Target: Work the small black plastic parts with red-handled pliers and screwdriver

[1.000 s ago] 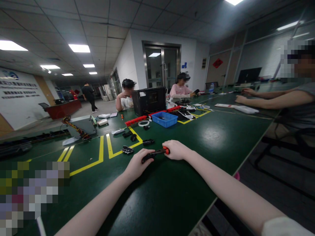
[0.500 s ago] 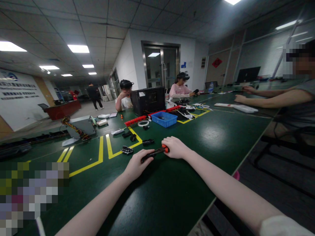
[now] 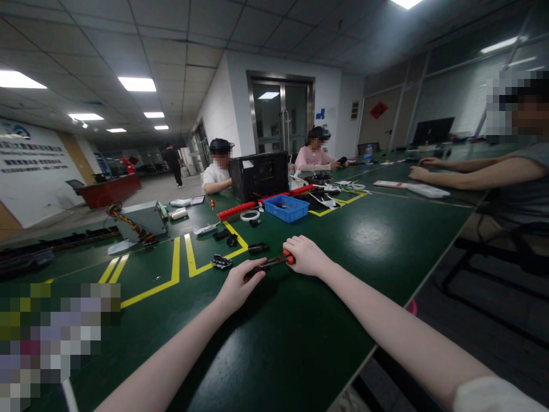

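Both forearms stretched forward, low over the dark green matte table [image 3: 300, 343], converging toward the middle.

Left hand [image 3: 237, 284]: palm down, wrist roughly straight, heel on or just off the table, can't tell which. Fingers curled together, thumb and fingertips pinched on a small black plastic part [image 3: 253, 273]. The part sits at the fingertips, down at table level.

Right hand [image 3: 306, 256]: knuckles up, wrist slightly bent inward, fist closed round a red-and-black-handled screwdriver [image 3: 274, 261]. The red end of the handle just shows at the thumb side. The dark shaft runs from the right fingers down-left to the left fingertips, tilted slightly, nearly flat. The tip meets the black part. Can't tell if it is seated; too small and dark.

Around the fingers:
- black plastic connector block [image 3: 258, 248] just beyond the shaft, lying apart from it
- black-and-silver small component [image 3: 222, 262] just left of the left fingertips, not touching
- yellow floor-tape lines [image 3: 175, 260] on the table further left of the left hand
- blue rectangular plastic bin [image 3: 291, 215] well beyond both hands
- another person's bare forearm [image 3: 472, 174] resting on the table far to the right of the right hand
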Available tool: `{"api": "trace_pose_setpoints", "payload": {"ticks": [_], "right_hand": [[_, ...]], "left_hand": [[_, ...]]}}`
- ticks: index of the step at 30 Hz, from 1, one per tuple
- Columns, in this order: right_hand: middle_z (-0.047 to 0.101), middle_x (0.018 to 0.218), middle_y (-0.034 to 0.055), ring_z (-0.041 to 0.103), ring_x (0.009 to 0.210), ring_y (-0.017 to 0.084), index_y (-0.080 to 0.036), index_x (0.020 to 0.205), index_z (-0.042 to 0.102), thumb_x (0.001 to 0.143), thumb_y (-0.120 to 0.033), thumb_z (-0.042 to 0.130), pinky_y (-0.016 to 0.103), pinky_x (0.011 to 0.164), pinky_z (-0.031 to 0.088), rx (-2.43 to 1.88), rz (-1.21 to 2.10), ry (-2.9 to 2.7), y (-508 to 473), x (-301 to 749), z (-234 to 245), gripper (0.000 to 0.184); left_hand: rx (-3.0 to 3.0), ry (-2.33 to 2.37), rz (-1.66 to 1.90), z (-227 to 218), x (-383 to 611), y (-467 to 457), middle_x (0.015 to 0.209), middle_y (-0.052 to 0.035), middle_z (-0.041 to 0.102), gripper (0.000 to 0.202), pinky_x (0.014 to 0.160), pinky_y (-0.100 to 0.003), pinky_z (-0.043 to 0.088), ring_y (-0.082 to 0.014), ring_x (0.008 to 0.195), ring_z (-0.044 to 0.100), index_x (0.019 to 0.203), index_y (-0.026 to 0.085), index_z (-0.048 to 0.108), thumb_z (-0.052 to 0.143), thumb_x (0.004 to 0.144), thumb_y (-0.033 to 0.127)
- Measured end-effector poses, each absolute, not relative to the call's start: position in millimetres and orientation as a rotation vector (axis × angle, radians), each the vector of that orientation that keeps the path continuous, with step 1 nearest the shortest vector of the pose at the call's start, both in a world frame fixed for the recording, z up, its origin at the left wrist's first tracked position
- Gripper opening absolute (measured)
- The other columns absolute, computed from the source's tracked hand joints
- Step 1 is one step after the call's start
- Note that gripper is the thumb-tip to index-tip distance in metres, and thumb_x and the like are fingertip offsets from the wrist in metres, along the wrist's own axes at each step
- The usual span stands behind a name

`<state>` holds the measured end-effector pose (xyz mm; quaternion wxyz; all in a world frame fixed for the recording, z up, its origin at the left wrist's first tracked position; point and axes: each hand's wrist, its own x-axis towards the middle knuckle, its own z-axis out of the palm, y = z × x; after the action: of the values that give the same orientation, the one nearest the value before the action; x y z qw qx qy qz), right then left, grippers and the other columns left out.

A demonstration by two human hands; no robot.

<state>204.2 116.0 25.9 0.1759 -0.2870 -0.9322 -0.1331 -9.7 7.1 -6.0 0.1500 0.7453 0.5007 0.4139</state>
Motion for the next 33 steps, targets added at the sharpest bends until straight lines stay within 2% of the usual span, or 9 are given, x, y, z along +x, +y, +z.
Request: {"api": "trace_pose_setpoints", "payload": {"ticks": [7, 17, 26, 33], "right_hand": [[0.064, 0.087, 0.0067, 0.055, 0.082, 0.021, -0.018, 0.082, 0.057, 0.073, -0.024, 0.059, 0.030, 0.074, 0.033, -0.850, -0.352, -2.670, 114.7, 203.3, 25.7, 0.011], [0.063, 0.088, 0.0066, 0.055, 0.083, 0.020, -0.018, 0.080, 0.056, 0.074, -0.024, 0.060, 0.030, 0.075, 0.033, -0.829, -0.359, -2.691, 115.4, 203.4, 25.2, 0.009], [0.062, 0.085, 0.0059, 0.054, 0.081, 0.020, -0.019, 0.078, 0.054, 0.073, -0.022, 0.059, 0.030, 0.074, 0.033, -0.795, -0.348, -2.673, 119.3, 203.1, 23.3, 0.008], [0.061, 0.086, 0.0058, 0.052, 0.080, 0.020, -0.019, 0.079, 0.054, 0.073, -0.023, 0.058, 0.030, 0.073, 0.031, -0.785, -0.359, -2.664, 118.3, 203.8, 25.4, 0.008]], "left_hand": [[2.222, 1.385, 1.202, -7.1, -12.1, 9.1, 0.106, -0.0084, 0.061, 0.039, 0.071, -0.028, 0.049, -0.0189, 0.086, 0.059, 0.127, 0.022, 0.057, 0.056, 0.089, 0.030], [2.211, 1.387, 1.192, -2.4, -10.1, 5.1, 0.109, -0.0091, 0.065, 0.037, 0.082, -0.032, 0.050, -0.0217, 0.095, 0.061, 0.124, 0.020, 0.060, 0.058, 0.087, 0.027], [2.096, 1.387, 1.178, -3.5, -10.1, 4.6, 0.099, -0.0071, 0.067, 0.040, 0.065, -0.027, 0.052, -0.0132, 0.062, 0.060, 0.125, 0.020, 0.059, 0.058, 0.087, 0.033], [2.010, 1.389, 1.179, -5.0, -9.4, 6.0, 0.101, -0.0064, 0.068, 0.041, 0.062, -0.026, 0.051, -0.0122, 0.061, 0.059, 0.126, 0.020, 0.058, 0.056, 0.088, 0.034]]}}
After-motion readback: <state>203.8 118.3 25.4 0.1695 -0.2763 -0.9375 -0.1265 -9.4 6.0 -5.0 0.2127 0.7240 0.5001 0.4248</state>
